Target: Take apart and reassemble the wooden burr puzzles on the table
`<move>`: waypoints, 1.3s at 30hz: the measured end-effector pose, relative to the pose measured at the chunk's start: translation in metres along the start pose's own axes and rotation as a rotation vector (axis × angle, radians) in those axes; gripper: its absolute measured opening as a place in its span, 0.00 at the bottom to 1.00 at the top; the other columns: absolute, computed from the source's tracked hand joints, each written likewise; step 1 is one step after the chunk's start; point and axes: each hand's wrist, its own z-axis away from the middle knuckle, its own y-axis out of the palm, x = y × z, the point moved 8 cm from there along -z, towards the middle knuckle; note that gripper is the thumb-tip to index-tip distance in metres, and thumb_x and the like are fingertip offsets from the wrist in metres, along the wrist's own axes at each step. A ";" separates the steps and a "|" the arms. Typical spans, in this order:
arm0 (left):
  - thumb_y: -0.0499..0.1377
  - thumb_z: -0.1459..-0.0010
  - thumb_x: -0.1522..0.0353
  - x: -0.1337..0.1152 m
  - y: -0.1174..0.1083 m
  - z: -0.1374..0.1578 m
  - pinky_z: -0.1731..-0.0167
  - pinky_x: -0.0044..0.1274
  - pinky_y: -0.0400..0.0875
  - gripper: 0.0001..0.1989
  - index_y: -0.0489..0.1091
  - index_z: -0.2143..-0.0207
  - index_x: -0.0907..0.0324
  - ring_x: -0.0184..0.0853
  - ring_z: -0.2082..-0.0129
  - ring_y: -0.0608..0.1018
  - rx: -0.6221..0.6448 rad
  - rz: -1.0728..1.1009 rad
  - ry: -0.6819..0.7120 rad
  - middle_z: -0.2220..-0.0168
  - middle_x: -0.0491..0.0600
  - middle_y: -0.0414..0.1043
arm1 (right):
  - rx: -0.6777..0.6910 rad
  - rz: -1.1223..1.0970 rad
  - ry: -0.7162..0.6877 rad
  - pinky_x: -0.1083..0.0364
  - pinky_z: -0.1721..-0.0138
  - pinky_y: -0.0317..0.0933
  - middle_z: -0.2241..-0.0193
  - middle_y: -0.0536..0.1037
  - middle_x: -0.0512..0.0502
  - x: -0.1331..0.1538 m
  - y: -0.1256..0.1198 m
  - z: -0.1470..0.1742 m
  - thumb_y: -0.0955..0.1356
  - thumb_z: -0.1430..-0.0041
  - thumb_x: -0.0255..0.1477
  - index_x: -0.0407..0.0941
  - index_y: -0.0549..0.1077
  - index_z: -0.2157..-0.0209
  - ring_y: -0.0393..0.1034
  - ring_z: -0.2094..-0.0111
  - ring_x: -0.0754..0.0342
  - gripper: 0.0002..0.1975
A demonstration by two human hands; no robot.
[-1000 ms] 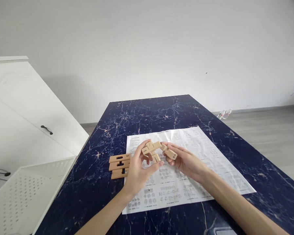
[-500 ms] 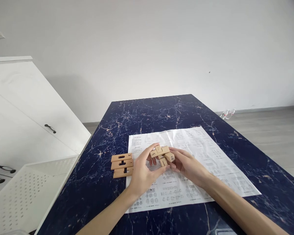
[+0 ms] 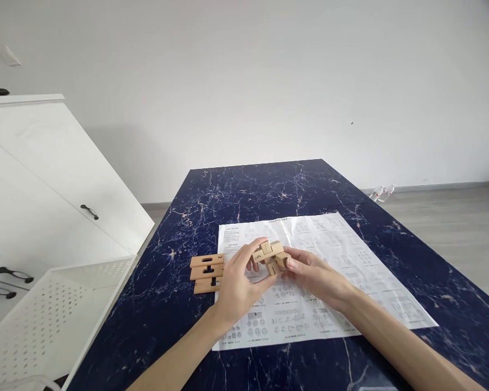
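Both hands hold a wooden burr puzzle (image 3: 267, 250) made of interlocking pale blocks with numbers such as 1 and 3 on them. My left hand (image 3: 240, 279) grips its left side, thumb under the lower block and fingers over the top. On the right side, my right hand (image 3: 309, 271) presses its thumb on the end of a block that sticks out. Part of the puzzle is hidden behind the fingers. Left of my left hand lie three flat slotted wooden pieces (image 3: 207, 262), side by side, their right ends partly covered by that hand.
A large printed instruction sheet (image 3: 334, 244) lies beneath my hands on the dark blue marbled table (image 3: 244, 190). White cabinets (image 3: 65, 163) and a perforated white panel (image 3: 49, 315) stand at the left. Clear plastic bottles (image 3: 382, 193) are beyond the table's right edge.
My right thumb has moved up onto the end of the block marked 2, covering its number. The puzzle stays between both hands, and the view has shifted slightly.
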 end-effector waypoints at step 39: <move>0.72 0.41 0.64 -0.008 0.003 0.000 0.60 0.28 0.76 0.32 0.66 0.37 0.47 0.33 0.67 0.77 -0.069 -0.235 0.193 0.53 0.46 0.80 | 0.068 -0.012 -0.102 0.38 0.37 0.62 0.43 0.79 0.37 0.007 0.006 0.000 0.71 0.31 0.44 0.47 0.76 0.40 0.72 0.41 0.38 0.24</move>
